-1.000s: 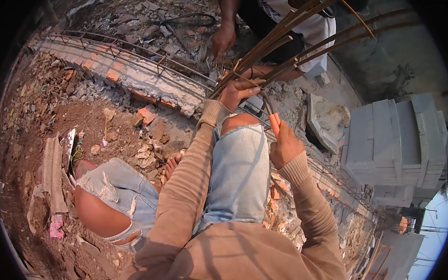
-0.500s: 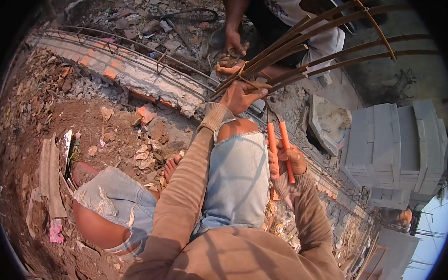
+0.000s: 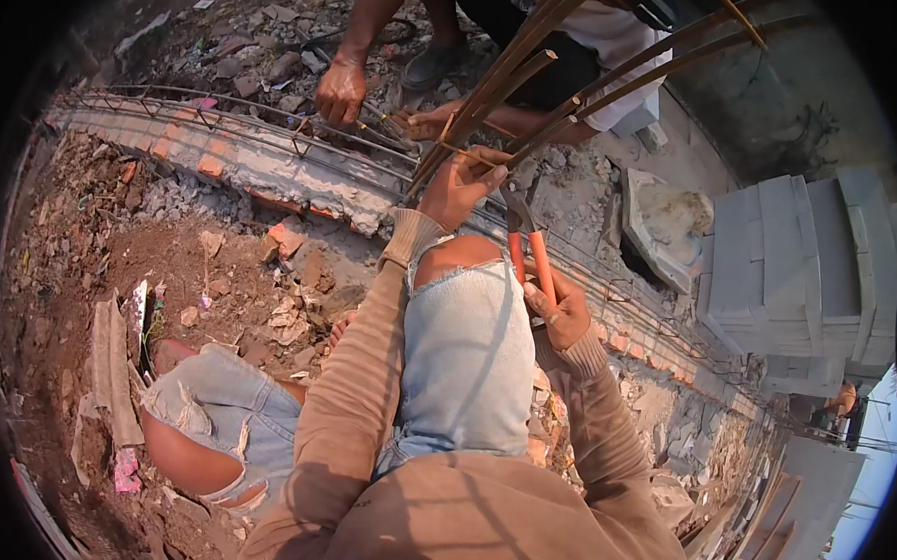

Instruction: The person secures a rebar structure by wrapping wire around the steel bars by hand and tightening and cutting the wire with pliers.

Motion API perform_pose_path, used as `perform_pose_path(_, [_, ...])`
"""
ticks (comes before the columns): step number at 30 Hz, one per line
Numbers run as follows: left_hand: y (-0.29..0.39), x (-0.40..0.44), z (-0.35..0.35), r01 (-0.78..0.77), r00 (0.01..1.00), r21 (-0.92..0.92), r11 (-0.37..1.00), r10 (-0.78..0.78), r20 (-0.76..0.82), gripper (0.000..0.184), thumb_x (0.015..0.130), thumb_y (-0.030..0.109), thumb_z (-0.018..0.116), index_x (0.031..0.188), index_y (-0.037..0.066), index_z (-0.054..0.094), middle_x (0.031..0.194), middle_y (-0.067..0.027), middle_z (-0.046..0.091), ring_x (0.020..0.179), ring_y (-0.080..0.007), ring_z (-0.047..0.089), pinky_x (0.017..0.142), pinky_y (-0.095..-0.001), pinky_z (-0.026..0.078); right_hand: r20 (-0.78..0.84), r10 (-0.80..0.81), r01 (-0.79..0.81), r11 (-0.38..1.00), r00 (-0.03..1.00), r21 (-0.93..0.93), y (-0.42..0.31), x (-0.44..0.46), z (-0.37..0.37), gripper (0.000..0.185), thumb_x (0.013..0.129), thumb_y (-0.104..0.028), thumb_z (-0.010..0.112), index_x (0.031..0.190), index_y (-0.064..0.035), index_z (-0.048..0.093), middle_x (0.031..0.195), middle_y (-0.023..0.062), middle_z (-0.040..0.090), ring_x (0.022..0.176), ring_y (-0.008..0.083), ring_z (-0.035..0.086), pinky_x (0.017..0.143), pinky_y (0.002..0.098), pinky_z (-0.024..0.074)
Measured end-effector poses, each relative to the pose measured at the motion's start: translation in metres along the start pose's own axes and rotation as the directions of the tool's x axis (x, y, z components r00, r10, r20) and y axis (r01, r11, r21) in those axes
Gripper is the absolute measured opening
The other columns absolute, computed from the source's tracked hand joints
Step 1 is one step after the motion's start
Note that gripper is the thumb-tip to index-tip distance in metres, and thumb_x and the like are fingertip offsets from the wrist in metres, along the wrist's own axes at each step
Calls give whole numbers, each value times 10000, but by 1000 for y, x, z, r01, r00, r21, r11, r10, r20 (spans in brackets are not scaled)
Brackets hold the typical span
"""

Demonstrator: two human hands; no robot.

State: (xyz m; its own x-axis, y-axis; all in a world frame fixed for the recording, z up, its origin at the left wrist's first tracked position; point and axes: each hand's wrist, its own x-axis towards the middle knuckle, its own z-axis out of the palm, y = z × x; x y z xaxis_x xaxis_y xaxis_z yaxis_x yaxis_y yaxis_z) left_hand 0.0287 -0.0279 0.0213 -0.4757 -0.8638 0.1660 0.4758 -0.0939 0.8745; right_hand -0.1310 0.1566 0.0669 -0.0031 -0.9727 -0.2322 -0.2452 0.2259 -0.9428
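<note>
My left hand is closed at the lower ends of a bundle of rusty rebar, its thumb and fingers round a bar or tie there. My right hand grips the orange-handled pincers. The dark head of the pincers points up, close to the fingertips of my left hand; whether the jaws touch anything, I cannot tell. Just beyond, a co-worker's hand reaches to the same bars. That person's other hand is lower at the left, by a thin tool with yellowish ends.
A long rebar cage lies along a broken brick-and-concrete footing. Grey blocks are stacked at the right, near a broken concrete slab. Rubble and soil cover the ground around my bent knees.
My right hand has moved up and left with the pincers, bringing their head nearer my left hand. The co-worker's one hand has swung away left from the bars.
</note>
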Motion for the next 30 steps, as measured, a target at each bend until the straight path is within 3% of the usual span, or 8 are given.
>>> perform_pose_path(7, [-19, 5, -8, -64, 997, 13, 998, 63, 34, 277, 976, 180, 604, 1168, -20, 613, 1050, -90, 681, 986, -148, 615, 915, -299, 464, 81, 147, -164, 947, 986, 278, -4, -12, -23, 479, 967, -204, 613, 1380, 0, 480, 1143, 59, 619, 942, 121, 592, 844, 300, 497])
perform_pose_path(10, [-19, 5, -7, -68, 998, 100, 993, 68, 5, 263, 979, 174, 600, 1162, -14, 620, 1054, -89, 684, 978, -147, 621, 910, -303, 469, 314, 231, -313, 918, 921, 242, -18, 1, -42, 350, 942, -201, 652, 1204, 15, 567, 1022, 69, 638, 924, 134, 623, 823, 307, 525])
perform_pose_path(15, [-13, 2, -1, -69, 997, 106, 992, 72, -25, 238, 975, 148, 603, 1156, -4, 632, 1060, -77, 687, 974, -133, 628, 895, -292, 475, 256, 239, -236, 971, 937, -42, -28, 22, -34, 351, 834, -154, 778, 1060, 21, 574, 779, 70, 636, 667, 160, 638, 638, 300, 543])
perform_pose_path(17, [-3, 0, 3, -52, 995, 177, 983, 66, -73, 267, 942, 115, 646, 1159, -38, 620, 1018, -90, 687, 955, -134, 633, 879, -283, 492, 321, 266, -357, 894, 909, 270, -24, 19, -34, 415, 774, -110, 817, 1060, 30, 550, 710, 72, 605, 588, 165, 620, 558, 304, 530])
perform_pose_path(22, [2, 0, 2, -81, 995, 125, 989, 87, -46, 272, 942, 117, 646, 1159, -45, 621, 1019, -104, 692, 961, -154, 650, 877, -288, 504, 543, 233, -518, 722, 807, 459, -16, 17, -40, 553, 708, 23, 740, 1191, 4, 472, 812, 98, 589, 700, 171, 630, 630, 309, 534])
perform_pose_path(25, [5, -2, 4, -111, 991, 139, 984, 121, -59, 280, 939, 117, 648, 1164, -47, 619, 1025, -107, 693, 962, -159, 653, 881, -295, 510, 184, 73, -94, 989, 980, 112, -19, 15, -23, 640, 723, 7, 655, 1308, -10, 395, 1003, 172, 578, 890, 249, 642, 762, 352, 535])
perform_pose_path(27, [4, -2, 5, -100, 991, 177, 979, 113, -65, 284, 937, 115, 649, 1169, -46, 618, 1028, -107, 693, 960, -159, 653, 882, -300, 512, -114, -319, 119, 626, 941, -770, -21, 13, -16, 605, 754, -39, 613, 1321, -13, 404, 1032, 179, 589, 916, 324, 643, 817, 404, 529])
perform_pose_path(30, [1, -2, 8, -134, 985, 165, 977, 150, -88, 280, 933, 110, 653, 1165, -43, 619, 1020, -103, 693, 951, -160, 654, 873, -299, 516, -188, -246, -19, 560, 951, -828, -33, 12, 0, 515, 839, -122, 590, 1308, 0, 416, 1049, 206, 592, 884, 425, 627, 806, 469, 506])
